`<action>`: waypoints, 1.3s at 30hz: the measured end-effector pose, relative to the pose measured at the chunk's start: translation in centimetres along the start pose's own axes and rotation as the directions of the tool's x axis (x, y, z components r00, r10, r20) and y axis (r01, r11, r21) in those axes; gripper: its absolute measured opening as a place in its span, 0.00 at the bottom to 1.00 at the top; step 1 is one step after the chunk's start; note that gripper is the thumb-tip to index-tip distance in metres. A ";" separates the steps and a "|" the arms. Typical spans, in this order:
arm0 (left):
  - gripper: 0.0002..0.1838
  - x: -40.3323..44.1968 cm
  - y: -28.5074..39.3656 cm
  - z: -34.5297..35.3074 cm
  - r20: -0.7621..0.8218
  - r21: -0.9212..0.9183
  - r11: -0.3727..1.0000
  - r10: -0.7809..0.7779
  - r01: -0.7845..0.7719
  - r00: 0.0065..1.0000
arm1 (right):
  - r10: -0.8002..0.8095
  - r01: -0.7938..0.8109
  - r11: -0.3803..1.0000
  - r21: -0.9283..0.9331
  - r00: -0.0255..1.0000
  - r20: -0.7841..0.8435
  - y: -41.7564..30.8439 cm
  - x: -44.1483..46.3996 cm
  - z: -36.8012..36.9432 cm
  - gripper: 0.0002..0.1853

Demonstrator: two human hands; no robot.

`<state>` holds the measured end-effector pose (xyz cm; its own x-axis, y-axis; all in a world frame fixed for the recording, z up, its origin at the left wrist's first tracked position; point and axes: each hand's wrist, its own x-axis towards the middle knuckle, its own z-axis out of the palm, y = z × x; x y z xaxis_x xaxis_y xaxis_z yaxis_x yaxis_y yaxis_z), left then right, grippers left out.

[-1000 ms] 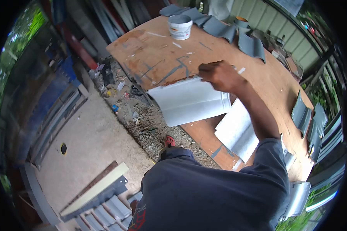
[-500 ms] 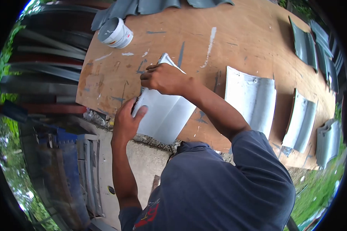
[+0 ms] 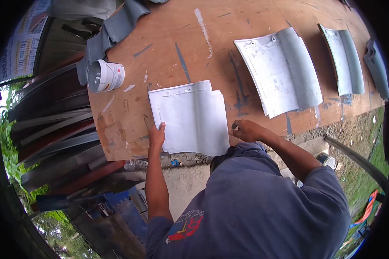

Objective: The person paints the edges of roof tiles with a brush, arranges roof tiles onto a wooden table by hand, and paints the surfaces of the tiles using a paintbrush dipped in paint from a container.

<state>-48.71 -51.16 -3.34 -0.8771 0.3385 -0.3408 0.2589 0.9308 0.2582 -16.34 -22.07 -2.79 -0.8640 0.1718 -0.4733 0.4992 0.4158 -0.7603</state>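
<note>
A pale grey-white roof tile (image 3: 190, 118) lies on the wooden table at its near edge, wavy profile up, with two small nail holes along the far side. My left hand (image 3: 157, 136) grips the tile's left edge near the lower corner, thumb on top and fingers beneath. Just off the tile's right edge is my right hand (image 3: 246, 131), its fingers curled together. A small dark spot shows at those fingertips, but I cannot make out what, if anything, they hold.
A paint-smeared white bucket (image 3: 108, 75) stands at the table's left edge. To the right lie a larger-looking pale tile (image 3: 281, 73) and another tile (image 3: 342, 60). Grey tiles (image 3: 121, 23) line the far left. Long dark metal strips (image 3: 56, 129) are stacked left of the wooden table (image 3: 160, 56).
My right hand has moved from the tile's far edge to beside its near right side. The tile now lies squarer and flatter; my left hand stays at its left edge. The view has shifted.
</note>
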 end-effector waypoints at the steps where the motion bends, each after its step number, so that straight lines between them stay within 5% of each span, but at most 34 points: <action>1: 0.29 -0.2 -0.3 0.6 -0.024 0.018 1.000 0.010 -0.010 1.000 | 0.066 -0.074 0.995 0.068 0.992 0.107 -0.2 -0.3 1.2 0.26; 3: 0.30 -0.4 -0.9 1.7 -0.101 0.080 0.991 0.119 -0.111 0.988 | 0.137 -0.167 0.976 0.137 0.970 0.203 -0.7 -1.0 3.5 0.28; 8: 0.25 -1.4 -0.2 -0.2 -0.078 0.036 0.992 0.124 -0.121 0.989 | 0.284 -0.248 0.933 0.261 0.953 -0.109 -2.2 -1.6 9.8 0.32; 12: 0.23 -0.5 -1.3 0.0 -0.034 0.001 0.992 0.123 -0.123 0.992 | 0.399 -0.281 0.852 0.443 0.895 -0.200 -2.4 -1.6 13.2 0.34; 14: 0.26 0.2 -2.1 0.0 -0.009 -0.017 0.987 0.157 -0.158 0.987 | 0.361 -0.168 0.859 0.484 0.869 -0.338 -4.0 -1.4 13.5 0.37; 18: 0.26 1.1 -3.0 0.8 -0.057 -0.038 0.970 0.239 -0.241 0.969 | 0.455 -0.276 0.834 0.478 0.834 -0.311 -5.7 -1.0 11.4 0.39; 21: 0.30 1.0 -2.7 2.3 0.042 -0.095 0.966 0.244 -0.239 0.969 | 0.503 -0.327 0.844 0.425 0.757 -0.416 -5.5 -1.1 8.9 0.40; 23: 0.32 0.4 -0.5 3.0 0.082 -0.130 0.968 0.226 -0.214 0.971 | 0.406 -0.209 0.890 0.405 0.768 -0.496 -4.6 -0.2 4.0 0.38; 27: 0.31 2.8 2.9 4.3 -0.112 -0.242 0.942 0.210 -0.231 0.971 | 0.173 -0.200 0.979 0.044 0.693 -0.700 -5.1 2.4 -0.7 0.31; 29: 0.29 5.5 2.8 3.9 -0.085 -0.271 0.931 0.231 -0.245 0.969 | 0.108 -0.241 0.960 -0.142 0.788 -0.606 -5.2 3.4 -1.7 0.23; 31: 0.29 5.6 4.2 2.4 -0.011 -0.356 0.911 0.219 -0.209 0.976 | -0.199 -0.084 0.926 -0.367 0.719 -0.666 -5.2 3.0 -1.3 0.22; 33: 0.28 5.1 4.9 1.9 -0.050 -0.289 0.939 0.182 -0.188 0.982 | -0.082 -0.038 0.986 -0.163 0.739 -0.669 -5.9 2.9 0.1 0.30; 39: 0.29 6.3 4.5 2.6 -0.082 -0.247 0.951 0.170 -0.185 0.982 | 0.076 -0.216 0.964 -0.156 0.782 -0.618 -4.1 2.6 2.5 0.46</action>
<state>-52.05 -44.45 -6.63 -0.8504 0.4793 -0.2169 0.3087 0.7884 0.5321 -20.50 -25.55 -2.00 -0.6791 0.7180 -0.1527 0.6577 0.5028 -0.5609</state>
